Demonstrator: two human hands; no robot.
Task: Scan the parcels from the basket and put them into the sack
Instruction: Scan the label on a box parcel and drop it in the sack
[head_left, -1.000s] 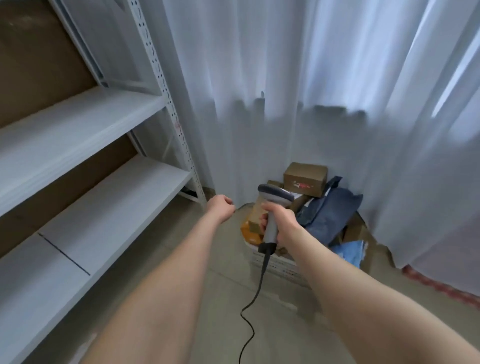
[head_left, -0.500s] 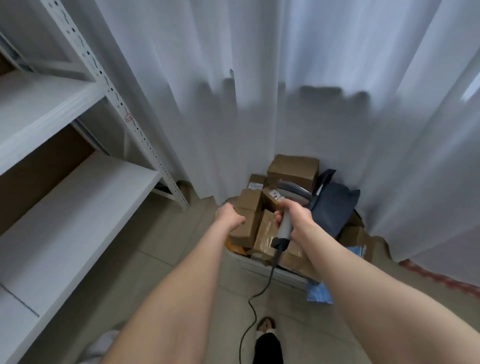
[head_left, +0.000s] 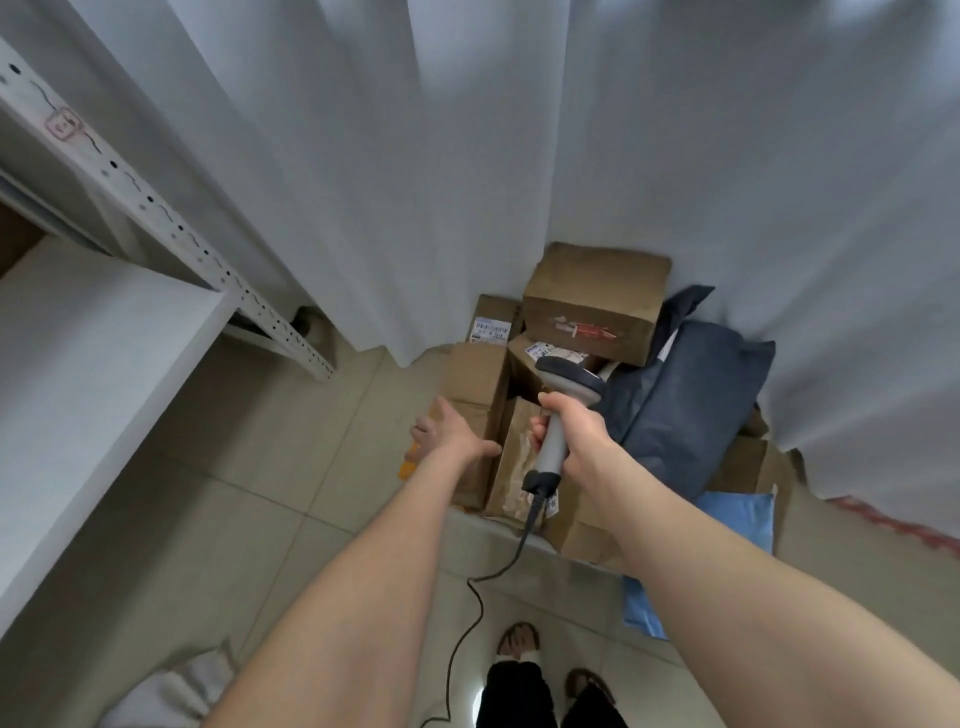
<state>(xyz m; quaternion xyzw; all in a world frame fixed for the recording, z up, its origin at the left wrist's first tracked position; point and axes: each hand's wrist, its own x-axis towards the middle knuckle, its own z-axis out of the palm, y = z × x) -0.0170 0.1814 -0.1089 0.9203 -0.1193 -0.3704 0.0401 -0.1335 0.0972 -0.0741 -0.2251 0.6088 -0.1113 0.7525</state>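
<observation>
Reaching our left hand (head_left: 451, 434), fingers loose, for a tall brown cardboard parcel (head_left: 475, 382); right hand (head_left: 579, 439) clenches the grey corded scanner (head_left: 552, 449). Yanking might topple the stack (head_left: 597, 304) on us.

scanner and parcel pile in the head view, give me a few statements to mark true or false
1. The right hand grips the scanner by its handle. True.
2. The left hand has lifted a parcel clear of the pile. False: its fingers are spread open against the brown box on the pile's left side, and nothing is lifted.
3. A navy bag lies to the right of the scanner's head. True.
4. The scanner is cordless. False: a dark cable runs from the base of its handle down to the floor.
</observation>
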